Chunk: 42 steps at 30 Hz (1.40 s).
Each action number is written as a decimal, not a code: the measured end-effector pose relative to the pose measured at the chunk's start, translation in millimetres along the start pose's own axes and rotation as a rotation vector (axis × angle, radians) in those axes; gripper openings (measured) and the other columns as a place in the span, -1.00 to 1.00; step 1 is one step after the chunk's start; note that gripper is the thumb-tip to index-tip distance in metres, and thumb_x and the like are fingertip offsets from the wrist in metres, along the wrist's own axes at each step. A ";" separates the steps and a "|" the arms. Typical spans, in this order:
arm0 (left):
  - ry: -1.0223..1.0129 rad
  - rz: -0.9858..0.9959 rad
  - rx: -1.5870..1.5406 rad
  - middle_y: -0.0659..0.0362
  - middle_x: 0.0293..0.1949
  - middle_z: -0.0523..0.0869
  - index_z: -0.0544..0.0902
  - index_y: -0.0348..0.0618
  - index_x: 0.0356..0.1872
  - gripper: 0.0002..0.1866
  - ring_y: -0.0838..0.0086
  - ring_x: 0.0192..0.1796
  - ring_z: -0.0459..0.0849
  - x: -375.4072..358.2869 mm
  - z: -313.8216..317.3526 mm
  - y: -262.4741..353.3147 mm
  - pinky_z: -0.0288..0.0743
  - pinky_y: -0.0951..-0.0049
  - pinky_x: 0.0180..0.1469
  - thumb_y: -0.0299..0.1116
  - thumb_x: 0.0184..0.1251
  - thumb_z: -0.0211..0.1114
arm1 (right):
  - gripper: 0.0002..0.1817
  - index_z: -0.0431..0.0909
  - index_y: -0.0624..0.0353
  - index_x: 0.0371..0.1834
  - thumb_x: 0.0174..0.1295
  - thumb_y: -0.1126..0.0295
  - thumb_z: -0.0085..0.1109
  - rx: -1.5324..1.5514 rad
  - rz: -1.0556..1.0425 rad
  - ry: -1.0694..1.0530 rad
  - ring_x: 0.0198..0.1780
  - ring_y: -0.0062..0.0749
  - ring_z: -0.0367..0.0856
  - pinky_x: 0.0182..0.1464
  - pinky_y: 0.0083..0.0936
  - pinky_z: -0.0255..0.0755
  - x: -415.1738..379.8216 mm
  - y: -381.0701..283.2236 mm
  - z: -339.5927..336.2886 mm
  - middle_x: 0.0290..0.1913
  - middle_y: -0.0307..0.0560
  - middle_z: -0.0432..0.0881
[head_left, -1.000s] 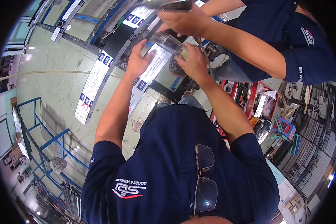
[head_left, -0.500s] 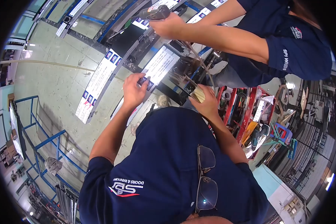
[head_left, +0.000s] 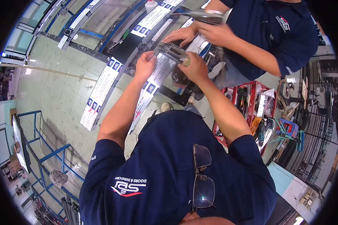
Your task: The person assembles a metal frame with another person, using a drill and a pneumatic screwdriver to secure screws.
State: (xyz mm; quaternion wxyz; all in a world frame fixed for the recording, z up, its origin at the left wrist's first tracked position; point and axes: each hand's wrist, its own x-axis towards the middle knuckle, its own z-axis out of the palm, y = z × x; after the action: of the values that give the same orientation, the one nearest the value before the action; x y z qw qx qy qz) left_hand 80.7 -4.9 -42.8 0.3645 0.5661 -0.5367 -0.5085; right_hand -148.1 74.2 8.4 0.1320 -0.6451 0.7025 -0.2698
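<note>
My left hand point(head_left: 145, 68) is closed, fingertips at the left end of a blurred, shiny thin piece point(head_left: 171, 51). My right hand point(head_left: 195, 68) grips the piece's right end, with something yellowish in the palm. Both hands are above a profile with white labelled film point(head_left: 162, 69), which slants down toward my body. Just beyond them, a co-worker's flat hand point(head_left: 181, 36) is over the dark frame. The co-worker's other hand point(head_left: 216, 33) is beside a motion-blurred tool point(head_left: 206, 17).
Another labelled profile point(head_left: 103, 90) slants across the left. A red tool box point(head_left: 251, 101) with tools stands at the right. At the lower left is a blue metal rack point(head_left: 55, 152). A white bottle point(head_left: 151, 5) stands at the top.
Both my hands have moved forward and closer together, with the shiny piece now between them. The co-worker's tool has swung right, away from the frame, and a second co-worker's hand has appeared flat.
</note>
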 end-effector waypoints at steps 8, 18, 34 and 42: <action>0.007 -0.119 -0.048 0.14 0.11 0.76 0.60 -0.22 0.36 -0.48 0.48 0.09 0.69 47.3 24.1 5.7 0.51 0.47 0.19 -0.21 0.48 0.37 | -0.33 0.58 0.13 0.22 0.03 0.13 0.57 0.000 0.013 0.031 0.15 0.04 0.66 0.19 -0.14 0.57 23.4 18.5 9.0 0.11 0.04 0.69; -0.056 -0.258 -0.189 -0.04 0.24 0.71 0.54 -0.35 0.39 -0.39 0.34 0.24 0.67 71.3 41.1 14.0 0.48 0.40 0.28 -0.14 0.48 0.38 | -0.33 0.59 0.11 0.22 0.01 0.14 0.55 -0.014 0.066 -0.005 0.20 0.00 0.65 0.23 -0.15 0.57 30.1 19.0 6.7 0.15 0.02 0.68; -0.101 -0.346 -0.222 0.07 0.19 0.72 0.58 -0.29 0.35 -0.48 0.37 0.19 0.66 68.8 44.6 23.1 0.50 0.39 0.24 -0.23 0.49 0.40 | -0.34 0.59 0.15 0.24 -0.01 0.26 0.53 0.192 0.050 0.125 0.20 0.04 0.63 0.28 -0.21 0.51 22.2 41.5 27.5 0.11 0.06 0.67; -0.169 -0.399 -0.136 0.27 0.06 0.64 0.61 -0.03 0.23 -0.58 0.41 0.09 0.61 76.9 37.6 24.2 0.34 0.37 -0.04 0.00 0.57 0.26 | -0.34 0.59 0.14 0.22 -0.02 0.31 0.55 0.308 -0.015 0.239 0.17 0.04 0.62 0.20 -0.17 0.54 16.6 52.8 43.3 0.05 0.03 0.67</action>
State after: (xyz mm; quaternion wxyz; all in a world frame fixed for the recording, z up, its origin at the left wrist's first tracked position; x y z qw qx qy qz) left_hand 31.4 -79.0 -41.9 0.2479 0.5906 -0.4071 -0.6511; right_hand -171.4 50.1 -53.5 0.1428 -0.5858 0.6587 -0.4500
